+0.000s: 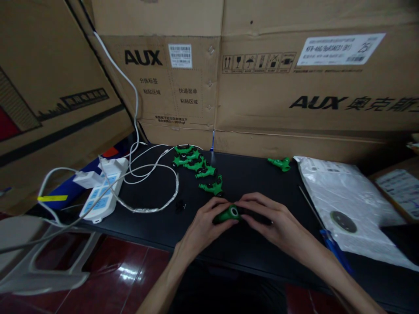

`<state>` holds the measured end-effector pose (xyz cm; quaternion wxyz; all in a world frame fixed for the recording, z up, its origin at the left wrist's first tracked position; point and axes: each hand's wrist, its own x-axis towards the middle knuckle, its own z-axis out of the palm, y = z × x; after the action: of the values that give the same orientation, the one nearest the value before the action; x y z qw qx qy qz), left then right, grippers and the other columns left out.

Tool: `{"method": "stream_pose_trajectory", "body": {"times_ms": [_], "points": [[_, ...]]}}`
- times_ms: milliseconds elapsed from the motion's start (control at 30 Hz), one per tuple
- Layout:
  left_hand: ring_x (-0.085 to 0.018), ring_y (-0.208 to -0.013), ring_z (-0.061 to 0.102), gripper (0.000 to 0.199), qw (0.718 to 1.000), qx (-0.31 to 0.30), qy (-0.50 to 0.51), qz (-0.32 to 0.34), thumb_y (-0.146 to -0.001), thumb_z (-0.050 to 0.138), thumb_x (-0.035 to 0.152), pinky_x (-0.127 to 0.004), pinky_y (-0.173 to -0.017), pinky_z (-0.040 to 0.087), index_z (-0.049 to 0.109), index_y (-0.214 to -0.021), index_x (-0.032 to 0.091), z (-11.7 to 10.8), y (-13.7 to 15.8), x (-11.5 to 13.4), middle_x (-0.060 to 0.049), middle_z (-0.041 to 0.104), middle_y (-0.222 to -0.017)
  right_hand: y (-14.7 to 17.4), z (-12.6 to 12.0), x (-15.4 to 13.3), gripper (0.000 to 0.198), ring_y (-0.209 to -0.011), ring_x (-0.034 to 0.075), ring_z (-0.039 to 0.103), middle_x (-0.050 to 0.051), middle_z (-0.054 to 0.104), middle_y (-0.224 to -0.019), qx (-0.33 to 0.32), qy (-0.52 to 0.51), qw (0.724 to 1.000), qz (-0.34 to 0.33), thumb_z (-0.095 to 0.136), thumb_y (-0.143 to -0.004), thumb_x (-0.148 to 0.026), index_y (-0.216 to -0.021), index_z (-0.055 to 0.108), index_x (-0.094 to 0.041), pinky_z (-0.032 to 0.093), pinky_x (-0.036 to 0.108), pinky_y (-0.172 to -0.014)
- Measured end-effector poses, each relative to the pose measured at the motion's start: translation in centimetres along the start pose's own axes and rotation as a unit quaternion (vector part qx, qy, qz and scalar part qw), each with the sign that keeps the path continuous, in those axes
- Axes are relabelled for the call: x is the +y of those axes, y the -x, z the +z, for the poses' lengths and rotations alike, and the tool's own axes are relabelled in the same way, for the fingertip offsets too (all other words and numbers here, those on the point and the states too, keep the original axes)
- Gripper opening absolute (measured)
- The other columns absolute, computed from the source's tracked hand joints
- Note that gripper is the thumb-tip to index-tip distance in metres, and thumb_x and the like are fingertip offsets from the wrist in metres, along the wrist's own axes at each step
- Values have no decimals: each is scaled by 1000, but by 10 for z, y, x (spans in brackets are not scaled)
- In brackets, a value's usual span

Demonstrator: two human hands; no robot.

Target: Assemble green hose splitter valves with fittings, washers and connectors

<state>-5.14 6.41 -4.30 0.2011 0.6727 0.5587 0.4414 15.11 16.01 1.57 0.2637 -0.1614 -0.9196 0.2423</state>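
Near the table's front edge, my left hand (209,218) is closed round a green hose connector (225,214), its round open end facing up towards me. My right hand (270,213) pinches at the connector's right side, thumb and fingers drawn together. Something dark shows between those right fingers, too hidden to make out. Just beyond my hands lies a Y-shaped green hose splitter (212,187) with black parts. Behind it, several more green splitters (193,161) are bunched together. Another green splitter (280,163) lies apart at the back right. Small black pieces (180,206) rest to the left.
A white power strip (103,192) with plugs and looping white cables (153,211) occupies the left side. On the right are a blue-handled screwdriver (334,248) and a white plastic package (353,209). Large cardboard boxes (262,100) wall the back; a plastic stool (59,279) stands at lower left.
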Motion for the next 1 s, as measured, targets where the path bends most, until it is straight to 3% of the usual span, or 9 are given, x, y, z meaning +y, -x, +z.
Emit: {"method": "stream_pose_trajectory", "body": {"times_ms": [133,267,400,700,900,1000], "points": [[-20,-106,70,36,999,36,10,22,-87,79,25,-35,-97,59,68,-122,20,2,1,-4,-6,69,-117,1,3,-2,42,-108,17,70,8,64,-124,-26,34,999,-7,57,-100,-19,-141,59,-29,62,29,-89],[-20,-106,71,37,996,65,35,42,-86,80,21,-35,-97,59,69,-121,20,3,2,-5,-7,71,-117,1,4,1,42,-109,18,71,8,67,-124,-6,17,1000,-20,59,-99,-19,-140,57,-26,62,29,-92],[-20,-112,70,39,996,61,53,48,-86,79,19,-36,-102,57,68,-124,21,1,2,-5,-7,71,-122,1,2,1,33,-106,17,72,6,69,-119,4,-3,1000,-19,64,-97,-19,-129,63,-26,62,27,-90],[-19,-113,70,35,996,48,60,51,-89,76,22,-36,-102,58,68,-123,20,1,1,-4,-8,70,-125,2,3,-2,29,-106,16,71,8,68,-120,-6,-4,1000,-14,62,-98,-20,-128,65,-22,62,27,-89],[-19,-112,71,33,996,47,49,64,-89,76,22,-36,-101,59,70,-121,18,0,0,-5,-9,70,-125,-1,-6,-16,34,-104,19,74,9,70,-122,-24,69,997,-23,57,-101,-23,-134,64,-21,66,31,-87],[-20,-113,70,31,996,43,51,64,-92,73,26,-38,-101,59,69,-122,18,0,1,-5,-10,70,-125,9,-8,-18,36,-111,26,73,11,69,-129,-19,115,993,-13,50,-104,-27,-137,64,-23,67,42,-90]]}}
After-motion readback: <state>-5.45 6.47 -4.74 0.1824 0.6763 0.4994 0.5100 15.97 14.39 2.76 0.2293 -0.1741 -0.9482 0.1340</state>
